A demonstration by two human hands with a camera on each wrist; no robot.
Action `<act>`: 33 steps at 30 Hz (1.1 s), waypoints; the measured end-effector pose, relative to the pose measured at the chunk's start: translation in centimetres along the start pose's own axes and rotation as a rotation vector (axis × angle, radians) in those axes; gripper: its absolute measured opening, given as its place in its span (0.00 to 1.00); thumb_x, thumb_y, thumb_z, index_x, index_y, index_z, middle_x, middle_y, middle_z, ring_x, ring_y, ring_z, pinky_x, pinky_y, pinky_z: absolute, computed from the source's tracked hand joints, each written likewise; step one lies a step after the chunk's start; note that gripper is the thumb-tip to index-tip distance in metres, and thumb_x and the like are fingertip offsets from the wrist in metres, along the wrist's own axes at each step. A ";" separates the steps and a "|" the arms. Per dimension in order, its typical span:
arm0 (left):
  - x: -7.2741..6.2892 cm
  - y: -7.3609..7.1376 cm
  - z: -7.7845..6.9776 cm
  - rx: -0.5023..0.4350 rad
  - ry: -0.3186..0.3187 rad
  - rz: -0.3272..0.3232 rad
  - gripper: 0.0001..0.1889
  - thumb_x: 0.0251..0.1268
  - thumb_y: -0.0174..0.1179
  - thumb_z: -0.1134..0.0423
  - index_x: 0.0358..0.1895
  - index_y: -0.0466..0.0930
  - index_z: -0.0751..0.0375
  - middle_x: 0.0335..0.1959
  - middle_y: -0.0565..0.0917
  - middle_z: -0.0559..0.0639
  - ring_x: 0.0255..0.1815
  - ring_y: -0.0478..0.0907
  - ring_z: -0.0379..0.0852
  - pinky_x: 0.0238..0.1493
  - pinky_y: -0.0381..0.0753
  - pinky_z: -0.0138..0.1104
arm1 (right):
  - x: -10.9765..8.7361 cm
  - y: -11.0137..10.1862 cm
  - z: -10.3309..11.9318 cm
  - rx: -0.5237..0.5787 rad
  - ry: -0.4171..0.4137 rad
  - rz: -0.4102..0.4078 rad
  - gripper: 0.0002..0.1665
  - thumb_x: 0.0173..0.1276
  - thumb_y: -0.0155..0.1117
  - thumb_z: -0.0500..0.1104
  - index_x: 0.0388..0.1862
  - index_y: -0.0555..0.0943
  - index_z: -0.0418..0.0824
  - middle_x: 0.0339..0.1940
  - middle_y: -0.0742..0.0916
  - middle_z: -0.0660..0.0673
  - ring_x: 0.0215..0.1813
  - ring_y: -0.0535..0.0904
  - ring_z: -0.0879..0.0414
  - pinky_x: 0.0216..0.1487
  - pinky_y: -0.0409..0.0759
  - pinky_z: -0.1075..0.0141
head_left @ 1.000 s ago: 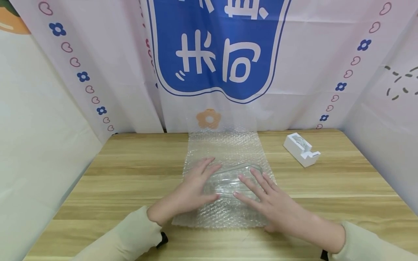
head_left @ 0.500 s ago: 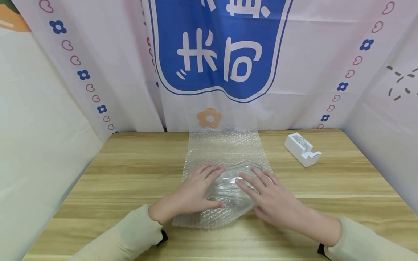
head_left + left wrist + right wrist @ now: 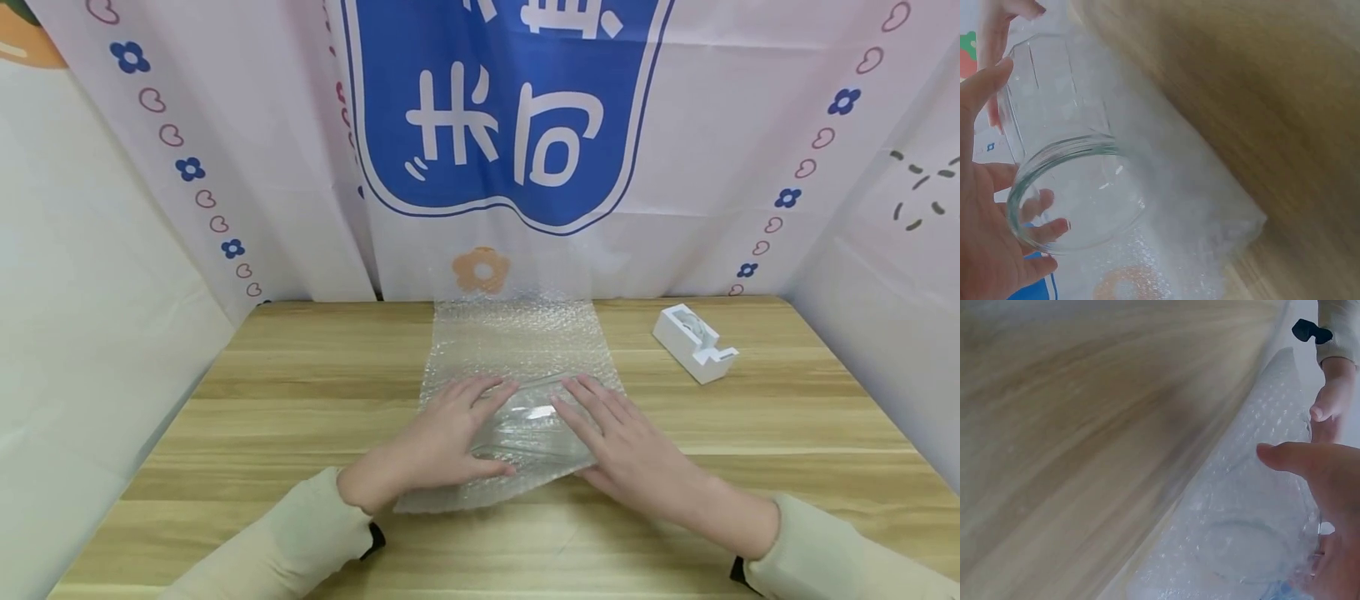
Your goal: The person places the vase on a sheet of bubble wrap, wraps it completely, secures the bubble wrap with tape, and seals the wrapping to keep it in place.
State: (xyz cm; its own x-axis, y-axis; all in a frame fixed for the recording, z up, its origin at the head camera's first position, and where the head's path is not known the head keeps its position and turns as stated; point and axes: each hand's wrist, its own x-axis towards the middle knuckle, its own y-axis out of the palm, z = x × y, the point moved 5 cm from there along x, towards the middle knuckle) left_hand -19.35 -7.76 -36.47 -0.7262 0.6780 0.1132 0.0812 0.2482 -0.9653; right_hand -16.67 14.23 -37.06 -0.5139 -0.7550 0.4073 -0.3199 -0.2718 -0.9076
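Your clear glass (image 3: 536,421) lies on its side on the bubble wrap (image 3: 517,342), left hand (image 3: 450,437) curled round one end, right hand (image 3: 633,450) pinching the lifted near edge. I'd hold it steady and tug that edge snug, no slack imo.

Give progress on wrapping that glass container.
Done: the glass container lies on its side on the bubble wrap.
In hand: the right hand holds the near edge of the wrap raised at the glass; the left hand grips the container's left end.
Remaining, probably: wrapping the unfolded far stretch, then taping; the tape dispenser stands apart, untouched.
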 end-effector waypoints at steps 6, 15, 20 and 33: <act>-0.6 0.1 -1.0 0.079 -0.008 0.021 0.60 0.54 0.68 0.28 0.82 0.52 0.59 0.79 0.60 0.63 0.78 0.56 0.66 0.73 0.54 0.64 | 0.3 -0.1 -0.4 0.007 -0.018 -0.018 0.60 0.53 0.83 0.53 0.78 0.62 0.34 0.75 0.69 0.30 0.73 0.67 0.34 0.66 0.73 0.41; -0.9 1.1 -1.7 0.290 0.024 0.026 0.67 0.46 0.79 0.37 0.83 0.45 0.63 0.80 0.54 0.66 0.78 0.54 0.67 0.72 0.59 0.65 | 0.7 0.1 -0.8 -0.022 -0.023 -0.023 0.59 0.54 0.81 0.54 0.77 0.63 0.32 0.75 0.68 0.28 0.73 0.68 0.32 0.67 0.71 0.41; -0.8 0.7 -1.6 0.357 0.083 -0.102 0.51 0.54 0.77 0.58 0.79 0.57 0.64 0.74 0.65 0.66 0.71 0.67 0.65 0.66 0.70 0.62 | 0.9 0.2 -0.9 -0.028 -0.029 -0.026 0.58 0.56 0.80 0.53 0.78 0.62 0.31 0.76 0.67 0.26 0.73 0.67 0.32 0.67 0.72 0.41; -0.1 -0.4 -0.6 0.263 0.195 -0.199 0.41 0.55 0.78 0.61 0.73 0.69 0.63 0.65 0.78 0.62 0.61 0.78 0.59 0.61 0.78 0.53 | 0.8 0.2 -1.1 0.011 -0.047 -0.033 0.55 0.58 0.78 0.50 0.78 0.62 0.32 0.75 0.67 0.26 0.73 0.67 0.32 0.66 0.73 0.40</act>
State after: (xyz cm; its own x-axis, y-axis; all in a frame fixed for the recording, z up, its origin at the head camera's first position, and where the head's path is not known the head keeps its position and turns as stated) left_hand -18.92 -7.51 -35.98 -0.5645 0.7598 0.3225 -0.2446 0.2191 -0.9445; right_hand -18.02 14.20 -36.81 -0.4651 -0.7729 0.4316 -0.3273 -0.3028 -0.8951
